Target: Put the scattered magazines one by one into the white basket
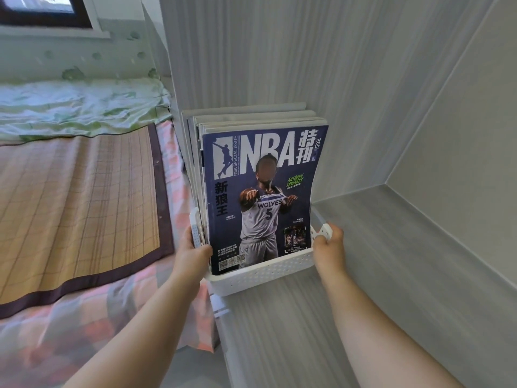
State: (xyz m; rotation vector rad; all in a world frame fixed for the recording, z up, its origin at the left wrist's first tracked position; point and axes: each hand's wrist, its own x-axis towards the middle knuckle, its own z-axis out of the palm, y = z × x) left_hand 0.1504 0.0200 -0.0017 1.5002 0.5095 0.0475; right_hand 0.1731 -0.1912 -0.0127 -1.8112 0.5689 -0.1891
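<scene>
Upper left of the frame: a dark-framed window [42, 9]; below it, a rumpled green-patterned quilt [78, 105] lying across the head of the bed [84, 317], whose sheet is checked in pink and grey; a bamboo mat [72, 203] with a dark border covers most of the bed at centre left.

Lower centre: the left hand [193, 252] grips the left end of the white basket [263, 271], thumb laid over the near corner, fingers hidden behind the perforated wall; the basket sits at the left edge of the grey surface [377, 247], just beside the bed; whether it rests on the surface or is lifted cannot be told.

Centre: the magazines [251, 119] stand upright in the basket, packed one behind another and rising well above its rim; the front magazine [260, 197] shows a dark blue NBA cover with a player in a Wolves jersey, its right edge bowed slightly inward.

Right of centre: the right hand [328, 247] holds the basket's right end, fingers curled through the handle opening; pale striped wall panels [279, 51] rise behind and to the right.
</scene>
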